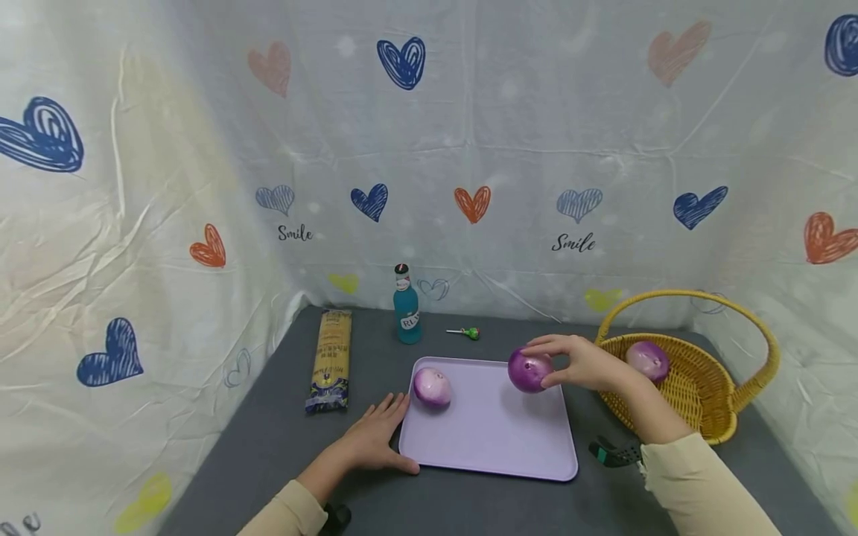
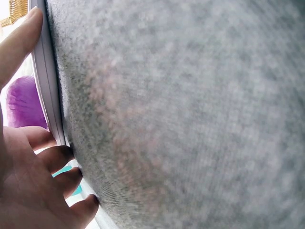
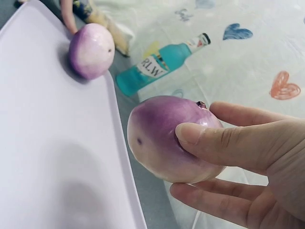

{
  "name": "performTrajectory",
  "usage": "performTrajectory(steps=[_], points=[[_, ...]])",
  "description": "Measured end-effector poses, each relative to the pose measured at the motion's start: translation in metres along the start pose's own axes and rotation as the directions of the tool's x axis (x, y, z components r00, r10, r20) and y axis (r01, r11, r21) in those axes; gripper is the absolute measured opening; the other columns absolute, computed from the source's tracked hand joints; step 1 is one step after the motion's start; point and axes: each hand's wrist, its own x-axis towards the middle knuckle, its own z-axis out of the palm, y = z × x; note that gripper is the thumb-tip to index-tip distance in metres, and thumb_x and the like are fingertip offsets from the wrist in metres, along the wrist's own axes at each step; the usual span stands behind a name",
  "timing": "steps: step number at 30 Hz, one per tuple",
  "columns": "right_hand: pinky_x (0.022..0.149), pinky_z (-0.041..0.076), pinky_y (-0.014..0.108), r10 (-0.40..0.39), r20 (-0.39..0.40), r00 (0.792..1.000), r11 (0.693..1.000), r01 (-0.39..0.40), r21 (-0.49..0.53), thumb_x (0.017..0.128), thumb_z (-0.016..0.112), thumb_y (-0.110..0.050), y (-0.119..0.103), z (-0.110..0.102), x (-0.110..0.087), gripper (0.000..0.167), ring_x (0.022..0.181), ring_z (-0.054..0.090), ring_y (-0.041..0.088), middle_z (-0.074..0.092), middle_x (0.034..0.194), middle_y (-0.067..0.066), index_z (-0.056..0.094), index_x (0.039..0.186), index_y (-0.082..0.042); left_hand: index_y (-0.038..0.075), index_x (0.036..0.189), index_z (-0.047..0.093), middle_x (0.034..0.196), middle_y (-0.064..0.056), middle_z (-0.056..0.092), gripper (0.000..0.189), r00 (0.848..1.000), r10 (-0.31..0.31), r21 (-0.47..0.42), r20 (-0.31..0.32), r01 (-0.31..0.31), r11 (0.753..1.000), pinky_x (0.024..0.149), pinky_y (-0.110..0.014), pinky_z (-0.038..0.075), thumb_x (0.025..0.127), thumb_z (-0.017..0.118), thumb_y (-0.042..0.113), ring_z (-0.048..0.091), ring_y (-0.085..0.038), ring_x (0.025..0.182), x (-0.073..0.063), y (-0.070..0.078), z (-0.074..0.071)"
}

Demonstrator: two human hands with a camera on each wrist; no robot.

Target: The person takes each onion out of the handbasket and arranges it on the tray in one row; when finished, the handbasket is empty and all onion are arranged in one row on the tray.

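Observation:
My right hand [image 1: 582, 365] pinches a glossy, round purple-and-white vegetable [image 1: 526, 371], its exact kind unclear. It is held over the right part of a pale purple tray [image 1: 492, 439], and in the right wrist view the thumb [image 3: 190, 134] presses its side. A similar purple-and-white vegetable [image 1: 432, 388] lies on the tray near its far left corner. At the tray's left edge, my left hand [image 1: 374, 441] has its fingers spread and touches the rim; the left wrist view shows the thumb [image 2: 21, 43] against the tray's side.
To the right stands a yellow wicker basket [image 1: 697, 383] with a tall handle, holding another purple-and-white vegetable [image 1: 647, 362]. Behind the tray are a blue bottle [image 1: 407, 309] and a green-wrapped lollipop [image 1: 471, 333]. A yellow packet [image 1: 331, 357] lies left on the dark grey table.

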Motion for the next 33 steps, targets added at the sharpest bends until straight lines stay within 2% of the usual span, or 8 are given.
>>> performTrajectory(steps=[7,14,22,33], points=[[0.098,0.052,0.054,-0.011,0.011,1.0,1.0,0.011,0.007,0.084,0.083,-0.026,0.0,0.007,0.005,0.053,0.131,0.053,0.042,0.059,0.141,0.015,0.068,0.133,-0.015,0.006,0.161,0.021,0.167,-0.016,0.02,0.125,1.0,0.002,0.006,0.003,-0.002,1.0,0.122,-0.064,0.016,0.07,0.079,0.069,0.013,-0.039,0.156,0.002,-0.003,0.001],[0.099,0.049,0.063,-0.024,0.01,1.0,0.998,0.023,0.051,0.083,0.084,-0.022,0.002,0.017,0.008,0.052,0.129,0.053,0.044,0.059,0.14,0.018,0.068,0.132,-0.012,0.008,0.161,0.022,0.168,-0.014,0.02,0.126,1.0,-0.004,0.016,0.003,0.004,1.0,0.122,-0.062,0.016,0.069,0.078,0.072,0.013,-0.037,0.156,0.003,-0.005,0.003],[0.096,0.051,0.063,-0.035,0.019,0.999,0.996,0.033,0.079,0.084,0.083,-0.022,-0.002,0.028,0.014,0.052,0.129,0.052,0.044,0.059,0.14,0.018,0.068,0.133,-0.012,0.008,0.161,0.022,0.168,-0.014,0.021,0.126,1.0,-0.01,0.01,-0.001,0.01,1.0,0.122,-0.062,0.015,0.069,0.079,0.072,0.013,-0.036,0.156,0.002,-0.005,0.003],[0.095,0.053,0.055,-0.058,0.016,0.998,0.997,0.057,0.053,0.082,0.084,-0.022,-0.003,0.046,0.028,0.052,0.129,0.055,0.038,0.061,0.139,0.012,0.069,0.132,-0.015,0.008,0.161,0.022,0.168,-0.015,0.021,0.125,1.0,0.0,0.003,-0.004,0.0,1.0,0.122,-0.063,0.015,0.069,0.079,0.07,0.013,-0.037,0.156,0.001,-0.004,0.001]])
